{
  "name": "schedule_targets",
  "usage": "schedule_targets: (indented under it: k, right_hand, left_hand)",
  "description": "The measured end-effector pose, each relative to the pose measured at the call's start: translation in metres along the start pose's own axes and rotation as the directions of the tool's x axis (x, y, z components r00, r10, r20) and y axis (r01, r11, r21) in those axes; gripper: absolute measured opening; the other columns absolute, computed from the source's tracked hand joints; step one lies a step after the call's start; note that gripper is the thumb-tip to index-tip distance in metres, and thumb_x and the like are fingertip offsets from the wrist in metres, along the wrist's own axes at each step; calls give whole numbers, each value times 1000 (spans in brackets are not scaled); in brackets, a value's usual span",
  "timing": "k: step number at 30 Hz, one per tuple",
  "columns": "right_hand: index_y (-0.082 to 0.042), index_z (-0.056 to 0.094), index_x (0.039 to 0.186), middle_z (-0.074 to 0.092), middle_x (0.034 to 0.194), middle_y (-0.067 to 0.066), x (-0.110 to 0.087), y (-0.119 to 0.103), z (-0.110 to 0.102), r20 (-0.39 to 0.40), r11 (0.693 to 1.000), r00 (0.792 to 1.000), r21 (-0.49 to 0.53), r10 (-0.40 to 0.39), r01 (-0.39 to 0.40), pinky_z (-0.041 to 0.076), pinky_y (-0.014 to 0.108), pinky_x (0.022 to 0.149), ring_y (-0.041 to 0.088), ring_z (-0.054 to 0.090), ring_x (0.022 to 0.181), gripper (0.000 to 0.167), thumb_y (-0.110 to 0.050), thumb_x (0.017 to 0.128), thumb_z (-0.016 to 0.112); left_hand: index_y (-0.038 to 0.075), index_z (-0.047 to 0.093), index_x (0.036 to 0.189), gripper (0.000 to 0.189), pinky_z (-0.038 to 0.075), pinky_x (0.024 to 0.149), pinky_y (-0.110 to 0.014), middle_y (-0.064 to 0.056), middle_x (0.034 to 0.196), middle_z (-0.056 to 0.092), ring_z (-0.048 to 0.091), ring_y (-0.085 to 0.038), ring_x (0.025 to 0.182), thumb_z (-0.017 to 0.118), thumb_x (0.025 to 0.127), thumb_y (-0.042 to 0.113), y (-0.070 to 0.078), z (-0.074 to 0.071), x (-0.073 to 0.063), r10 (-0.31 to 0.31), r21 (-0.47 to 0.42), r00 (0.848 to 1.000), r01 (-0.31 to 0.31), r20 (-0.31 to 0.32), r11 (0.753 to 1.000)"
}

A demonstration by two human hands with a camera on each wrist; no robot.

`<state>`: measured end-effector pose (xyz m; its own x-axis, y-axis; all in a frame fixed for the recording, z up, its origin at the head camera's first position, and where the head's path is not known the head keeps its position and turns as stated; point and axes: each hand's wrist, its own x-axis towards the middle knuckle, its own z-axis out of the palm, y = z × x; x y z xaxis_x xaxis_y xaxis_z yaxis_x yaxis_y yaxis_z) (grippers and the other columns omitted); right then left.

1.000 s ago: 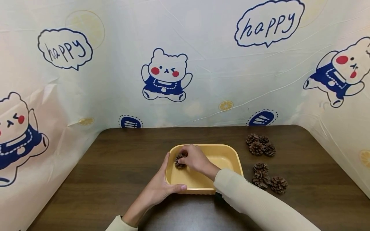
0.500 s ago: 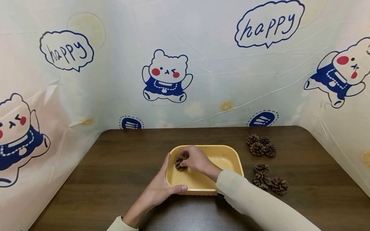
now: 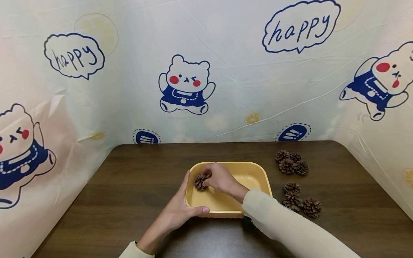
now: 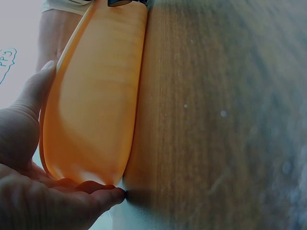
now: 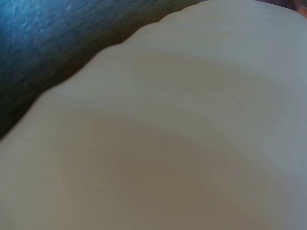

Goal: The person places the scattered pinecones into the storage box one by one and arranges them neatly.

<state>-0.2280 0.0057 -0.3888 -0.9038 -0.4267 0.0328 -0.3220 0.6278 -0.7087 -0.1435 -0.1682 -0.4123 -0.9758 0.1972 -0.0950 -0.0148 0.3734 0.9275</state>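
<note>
A yellow rectangular plastic basin point(image 3: 255, 175) stands on the table. My left hand point(image 3: 179, 210) holds its left end, the thumb over the front rim and the fingers along the outer side. The left wrist view shows the basin's outer wall point(image 4: 100, 96), with fingers point(image 4: 108, 195) bent against its rounded end. Inside the basin, near the left wall, my right hand point(image 3: 221, 178) pinches a brown pine cone point(image 3: 199, 182) between thumb and fingers. A pale sleeve point(image 5: 158, 124) fills most of the right wrist view, hiding that hand's work.
To the right of the basin lie two groups of pine cones: a far cluster point(image 3: 287, 166) and a nearer one point(image 3: 292, 201). The dark wooden table point(image 3: 122, 186) ends at a patterned curtain point(image 3: 232, 89) behind and at both sides.
The right hand has turned the pine cone slightly in its fingers near the basin's left wall. The left hand keeps its place on the basin.
</note>
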Motion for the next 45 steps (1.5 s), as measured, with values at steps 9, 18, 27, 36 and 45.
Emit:
schedule_targets:
  k: [9, 18, 27, 36, 45]
  right_hand:
    - [0, 75, 106, 77, 104, 13, 1, 0, 1, -22, 999, 1000, -32, 0, -1, 58, 39, 85, 24, 69, 96, 23, 0, 85, 81]
    - [0, 76, 110, 77, 113, 14, 1, 1, 0, -48, 999, 999, -48, -3, 1, 58, 42, 91, 28, 70, 105, 24, -2, 86, 81]
    - [3, 76, 111, 77, 113, 16, 1, 2, 0, -61, 998, 998, -60, -25, 21, 58, 45, 94, 31, 70, 107, 25, -2, 87, 80]
    - [3, 75, 111, 77, 110, 16, 0, 3, 2, -59, 998, 998, -62, -20, 16, 58, 44, 91, 30, 71, 103, 24, -2, 88, 80]
    - [1, 75, 112, 76, 110, 15, -2, -1, -1, -70, 999, 998, -43, -7, 4, 58, 44, 91, 30, 70, 103, 26, -4, 87, 81]
  left_hand:
    - [14, -5, 170, 137, 44, 113, -39, -25, 167, 33, 60, -25, 129, 95, 77, 26, 1, 0, -1, -3, 17, 1000, 3, -6, 1000]
    - [14, -5, 170, 137, 46, 109, -35, -25, 167, 33, 62, -23, 123, 95, 77, 26, 1, 0, 0, -5, 8, 1000, 5, -7, 1000]
    - [15, -5, 170, 137, 47, 109, -37, -25, 167, 33, 63, -23, 123, 95, 77, 27, 1, 0, 0, -6, 4, 1000, 6, -5, 1000]
    - [14, -4, 170, 137, 47, 108, -36, -26, 167, 33, 63, -22, 121, 96, 76, 26, 1, 0, -1, -8, 22, 1000, 8, -16, 1000]
    - [14, -5, 170, 138, 45, 110, -37, -27, 168, 31, 62, -23, 123, 96, 76, 27, 1, 0, -1, -5, 23, 1000, 6, -14, 1000]
